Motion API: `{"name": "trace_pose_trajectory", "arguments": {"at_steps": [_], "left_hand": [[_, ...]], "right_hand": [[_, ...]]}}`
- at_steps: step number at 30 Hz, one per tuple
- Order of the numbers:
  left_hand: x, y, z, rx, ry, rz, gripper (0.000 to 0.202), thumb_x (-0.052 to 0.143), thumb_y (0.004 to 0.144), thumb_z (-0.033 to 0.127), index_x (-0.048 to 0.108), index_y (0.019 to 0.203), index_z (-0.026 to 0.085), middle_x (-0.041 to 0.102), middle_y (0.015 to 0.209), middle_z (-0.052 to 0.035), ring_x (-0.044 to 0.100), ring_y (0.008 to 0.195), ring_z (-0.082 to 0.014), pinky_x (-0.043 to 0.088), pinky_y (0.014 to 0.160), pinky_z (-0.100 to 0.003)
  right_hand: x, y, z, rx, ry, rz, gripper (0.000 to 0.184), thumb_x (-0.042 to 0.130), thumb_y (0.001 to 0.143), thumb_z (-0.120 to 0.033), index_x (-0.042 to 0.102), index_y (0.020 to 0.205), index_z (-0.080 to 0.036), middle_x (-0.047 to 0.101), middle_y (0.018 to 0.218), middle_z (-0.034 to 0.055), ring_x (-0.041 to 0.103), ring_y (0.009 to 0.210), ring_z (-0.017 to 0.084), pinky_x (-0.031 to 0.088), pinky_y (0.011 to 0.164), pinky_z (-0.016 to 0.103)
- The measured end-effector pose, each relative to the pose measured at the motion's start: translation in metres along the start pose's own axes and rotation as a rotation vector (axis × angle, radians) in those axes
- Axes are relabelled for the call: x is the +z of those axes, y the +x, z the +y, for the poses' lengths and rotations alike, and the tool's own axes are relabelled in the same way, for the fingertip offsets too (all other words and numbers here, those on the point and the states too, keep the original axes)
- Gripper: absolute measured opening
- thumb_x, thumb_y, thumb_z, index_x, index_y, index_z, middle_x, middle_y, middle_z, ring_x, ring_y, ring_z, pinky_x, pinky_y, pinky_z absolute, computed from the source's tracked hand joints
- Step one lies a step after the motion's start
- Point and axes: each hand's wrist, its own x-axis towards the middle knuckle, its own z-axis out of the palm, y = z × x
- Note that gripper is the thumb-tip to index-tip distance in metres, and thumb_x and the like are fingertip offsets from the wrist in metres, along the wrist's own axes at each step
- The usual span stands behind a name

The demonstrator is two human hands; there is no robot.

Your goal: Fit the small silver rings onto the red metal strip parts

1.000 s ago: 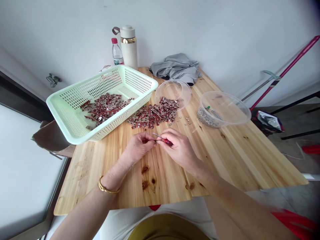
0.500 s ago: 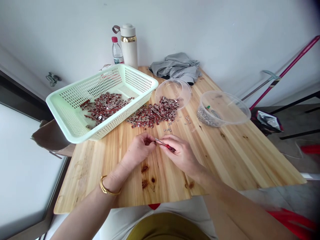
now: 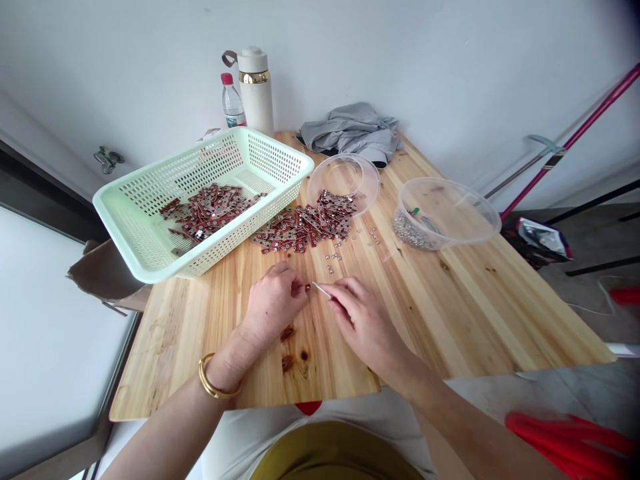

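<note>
My left hand [image 3: 275, 297] is closed, pinching a small dark piece [image 3: 307, 287] of which only the end shows; it looks like one of the reddish-brown strips. My right hand [image 3: 367, 320] grips a small screwdriver [image 3: 323, 291]. Its thin metal shaft points left toward that piece, with a slight gap between them, while the handle is hidden in the palm. Just beyond my hands lie several loose small metal nuts [image 3: 330, 269]. Behind these spreads a pile of reddish-brown strips [image 3: 300, 228] with metal bits on them.
A pale green basket [image 3: 165, 271] on the left holds more strips. Behind the pile lies a clear round lid or tub [image 3: 373, 183]. To the right, a clear tub [image 3: 470, 235] contains many small metal parts. A grey cloth [image 3: 350, 127], white flask [image 3: 257, 100] and bottle [image 3: 232, 103] stand at the back.
My right hand has turned and drawn slightly right, so the screwdriver's red handle is now hidden. Its tip has moved apart from my left hand, where the piece's end now shows.
</note>
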Motion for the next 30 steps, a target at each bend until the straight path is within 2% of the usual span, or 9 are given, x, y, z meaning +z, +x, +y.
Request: {"name": "trace_pose_trajectory", "arguments": {"at_steps": [3, 11, 22, 26, 28, 30], "left_hand": [[0.002, 0.0, 0.0, 0.003, 0.023, 0.007, 0.01, 0.054, 0.08, 0.018, 0.052, 0.071, 0.021, 0.06, 0.086, -0.0034, 0.059, 0.079, -0.018, 0.035, 0.061, -0.027], [0.005, 0.0, 0.003, -0.007, 0.092, 0.013, 0.008, 0.052, 0.08, 0.017, 0.053, 0.072, 0.02, 0.062, 0.083, -0.0014, 0.059, 0.078, -0.0168, 0.038, 0.061, -0.027], [0.006, 0.001, 0.001, 0.0, 0.098, 0.018, 0.011, 0.055, 0.08, 0.018, 0.054, 0.07, 0.02, 0.062, 0.08, -0.0008, 0.06, 0.077, -0.0165, 0.039, 0.061, -0.027], [0.009, -0.001, 0.002, 0.026, 0.104, 0.038, 0.009, 0.058, 0.079, 0.017, 0.056, 0.071, 0.019, 0.063, 0.079, -0.0007, 0.06, 0.075, -0.0165, 0.04, 0.06, -0.027], [-0.001, -0.001, 0.002, 0.073, 0.121, 0.105, 0.009, 0.058, 0.081, 0.017, 0.058, 0.073, 0.019, 0.064, 0.078, -0.0011, 0.06, 0.072, -0.0157, 0.041, 0.06, -0.026], [-0.023, 0.002, -0.002, 0.128, 0.156, 0.272, 0.011, 0.056, 0.086, 0.018, 0.061, 0.077, 0.018, 0.065, 0.083, -0.0023, 0.06, 0.072, -0.0151, 0.043, 0.061, -0.026]], "right_hand": [[0.002, -0.005, -0.005, 0.011, -0.058, -0.05, 0.035, 0.041, 0.095, -0.014, 0.062, 0.122, -0.022, 0.06, 0.098, 0.0089, 0.064, 0.086, 0.021, 0.055, 0.075, 0.036], [0.004, -0.002, -0.006, 0.018, -0.068, -0.11, 0.039, 0.04, 0.094, -0.011, 0.062, 0.125, -0.017, 0.059, 0.098, 0.0095, 0.063, 0.086, 0.021, 0.054, 0.077, 0.037], [0.006, -0.004, -0.008, -0.009, -0.191, -0.183, 0.041, 0.04, 0.093, -0.01, 0.058, 0.128, -0.019, 0.057, 0.099, 0.0088, 0.062, 0.08, 0.019, 0.054, 0.072, 0.032], [0.005, -0.003, -0.007, -0.018, -0.161, -0.157, 0.04, 0.041, 0.091, -0.007, 0.06, 0.123, -0.021, 0.059, 0.099, 0.0076, 0.062, 0.079, 0.018, 0.053, 0.071, 0.03], [-0.002, 0.0, -0.003, -0.021, -0.059, -0.081, 0.038, 0.042, 0.092, -0.008, 0.061, 0.121, -0.022, 0.062, 0.1, 0.0072, 0.064, 0.085, 0.018, 0.053, 0.076, 0.031], [-0.012, 0.005, 0.006, 0.004, 0.026, 0.037, 0.034, 0.042, 0.094, -0.012, 0.061, 0.12, -0.022, 0.064, 0.102, 0.0074, 0.064, 0.091, 0.019, 0.052, 0.081, 0.032]]}}
